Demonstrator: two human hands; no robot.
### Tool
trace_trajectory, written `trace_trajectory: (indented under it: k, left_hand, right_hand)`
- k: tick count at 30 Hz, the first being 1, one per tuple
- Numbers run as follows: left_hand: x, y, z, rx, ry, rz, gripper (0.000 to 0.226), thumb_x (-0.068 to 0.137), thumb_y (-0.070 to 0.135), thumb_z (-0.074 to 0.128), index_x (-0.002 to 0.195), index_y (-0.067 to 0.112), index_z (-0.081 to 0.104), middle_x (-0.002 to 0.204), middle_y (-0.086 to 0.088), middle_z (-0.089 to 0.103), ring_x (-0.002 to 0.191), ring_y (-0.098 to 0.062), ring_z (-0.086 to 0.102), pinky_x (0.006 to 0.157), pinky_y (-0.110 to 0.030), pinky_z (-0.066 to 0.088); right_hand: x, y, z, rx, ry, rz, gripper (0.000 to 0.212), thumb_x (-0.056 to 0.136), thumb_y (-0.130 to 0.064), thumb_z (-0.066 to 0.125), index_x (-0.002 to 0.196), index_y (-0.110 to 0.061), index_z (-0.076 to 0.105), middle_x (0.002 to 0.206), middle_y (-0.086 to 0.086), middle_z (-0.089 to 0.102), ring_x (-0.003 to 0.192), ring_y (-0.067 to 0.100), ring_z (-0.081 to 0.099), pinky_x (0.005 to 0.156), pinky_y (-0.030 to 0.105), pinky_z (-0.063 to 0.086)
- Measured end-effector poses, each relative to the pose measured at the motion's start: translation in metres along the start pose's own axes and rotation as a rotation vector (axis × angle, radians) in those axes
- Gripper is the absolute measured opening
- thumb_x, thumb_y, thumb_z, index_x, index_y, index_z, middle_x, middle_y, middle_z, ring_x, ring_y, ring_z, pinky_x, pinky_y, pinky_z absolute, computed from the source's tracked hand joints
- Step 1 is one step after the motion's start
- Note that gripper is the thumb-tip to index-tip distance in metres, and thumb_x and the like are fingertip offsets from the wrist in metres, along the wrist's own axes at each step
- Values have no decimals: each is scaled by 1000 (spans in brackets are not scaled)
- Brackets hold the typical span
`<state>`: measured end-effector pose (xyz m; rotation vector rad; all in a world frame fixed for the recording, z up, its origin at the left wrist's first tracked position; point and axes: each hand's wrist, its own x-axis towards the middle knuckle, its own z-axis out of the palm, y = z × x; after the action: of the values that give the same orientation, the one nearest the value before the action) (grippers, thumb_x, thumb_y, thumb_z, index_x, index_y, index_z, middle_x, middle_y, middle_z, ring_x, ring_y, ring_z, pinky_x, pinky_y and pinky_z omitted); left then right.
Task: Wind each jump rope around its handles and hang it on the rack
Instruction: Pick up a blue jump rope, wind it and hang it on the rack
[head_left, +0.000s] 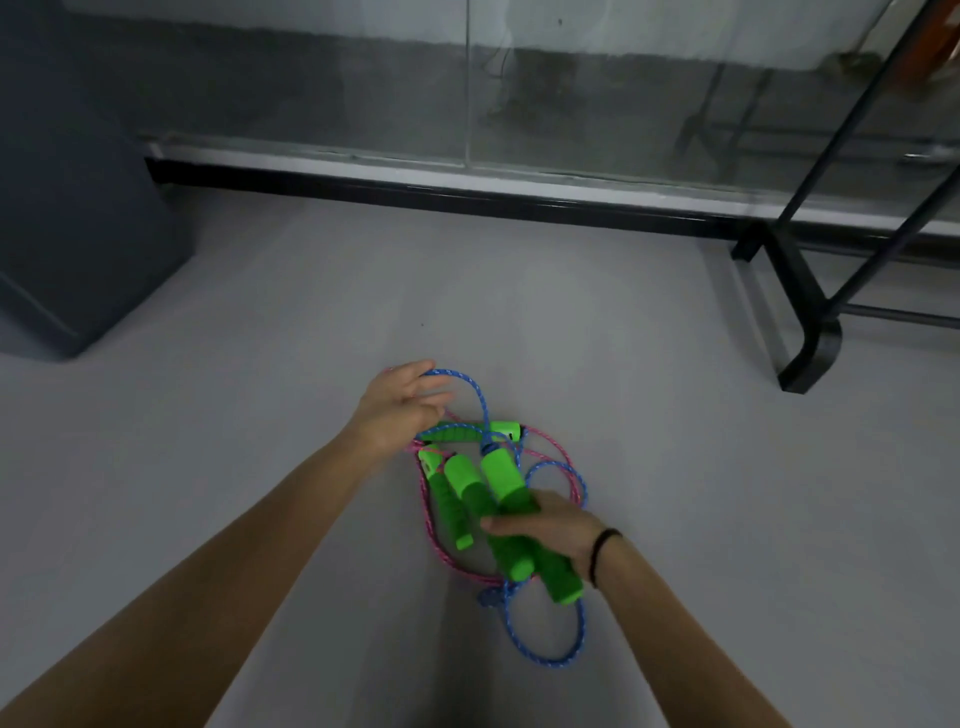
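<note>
Two jump ropes lie tangled on the grey floor, one with a blue cord (563, 642) and one with a pink cord (434, 540). All their handles are bright green. My right hand (550, 522) grips two green handles (501, 493) held side by side. My left hand (397, 408) pinches a loop of the blue cord and lifts it. Two more green handles lie loose on the floor: one (451, 504) beside the held pair, another (470, 432) lying crosswise under my left hand. The black rack (810, 312) stands at the right.
A glass wall with a black base rail (441, 195) runs across the back. A dark grey block (67, 208) stands at the left. Bare grey floor (675, 441) lies between the ropes and the rack's foot.
</note>
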<state>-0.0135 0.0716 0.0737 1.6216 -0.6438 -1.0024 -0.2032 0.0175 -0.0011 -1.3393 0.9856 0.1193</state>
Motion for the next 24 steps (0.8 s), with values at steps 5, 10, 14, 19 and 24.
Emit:
trace_trajectory:
  k: [5, 10, 14, 19, 24]
  left_hand:
    - [-4, 7, 0, -89, 30, 67, 42, 86, -5, 55, 127, 5, 52, 116, -11, 63, 100, -17, 60, 74, -14, 51]
    - [-6, 16, -1, -262, 84, 71, 17, 87, 5, 58, 101, 15, 61, 103, -9, 67, 102, -19, 64, 97, -30, 47]
    - [-4, 26, -1, -421, 104, 109, 10, 90, 6, 54, 92, 14, 60, 74, -1, 68, 74, -13, 70, 77, -24, 57]
    - [-9, 36, 12, -359, 75, 18, 15, 89, 0, 52, 83, 10, 62, 64, -4, 48, 35, -6, 44, 39, -17, 43]
    - [-25, 19, 20, -47, -278, -257, 10, 89, 8, 56, 94, 4, 64, 67, -3, 55, 38, -7, 50, 39, -17, 45]
  right_hand:
    - [40, 38, 48, -381, 167, 66, 54, 74, -41, 71, 112, -10, 48, 114, 8, 58, 102, 24, 56, 82, 30, 44]
    - [47, 32, 43, -176, 504, -53, 23, 79, -27, 65, 91, -9, 56, 93, 13, 66, 88, 27, 60, 72, 31, 43]
    - [41, 4, 12, 433, 802, -214, 25, 77, -10, 59, 58, -15, 45, 51, 4, 47, 55, 21, 47, 49, 27, 37]
    - [45, -27, -24, 732, 793, -315, 25, 83, -2, 52, 62, -14, 44, 46, 1, 53, 30, 7, 48, 43, 23, 42]
    - [72, -36, -40, 307, 714, -290, 15, 78, -4, 59, 76, -14, 49, 76, 14, 59, 68, 27, 58, 65, 42, 49]
